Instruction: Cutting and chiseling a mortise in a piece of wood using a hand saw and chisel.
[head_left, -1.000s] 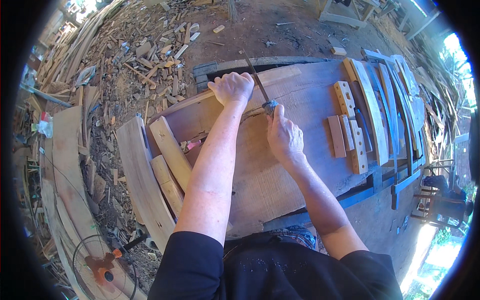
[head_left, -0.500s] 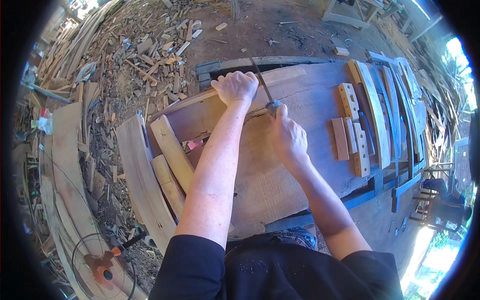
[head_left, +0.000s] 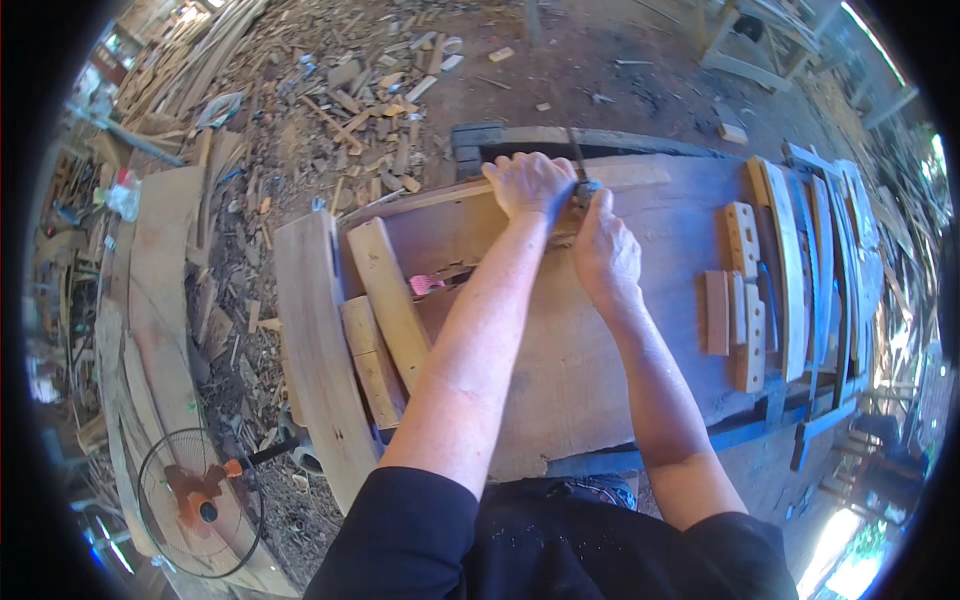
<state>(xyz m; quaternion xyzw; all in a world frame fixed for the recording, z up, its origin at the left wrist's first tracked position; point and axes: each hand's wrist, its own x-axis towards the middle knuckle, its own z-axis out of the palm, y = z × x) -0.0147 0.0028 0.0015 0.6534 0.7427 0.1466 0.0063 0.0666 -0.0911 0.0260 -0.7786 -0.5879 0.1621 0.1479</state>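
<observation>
Head view: both hands on a tool at the desk's far edge

Far left, fan (head_left: 200, 500) on the floor, partly cut by the rim. Curved plank (head_left: 315, 350) leans beside the desk (head_left: 570, 390). Pink object (head_left: 428, 285) half hidden behind the left forearm. Left hand (head_left: 530, 185) lies flat, fingers together, pressing the slab. Right hand (head_left: 603, 250) is closed around a tool (head_left: 583, 185); only its dark shaft and head show, type unclear. Notched blocks (head_left: 745, 300) right.
</observation>
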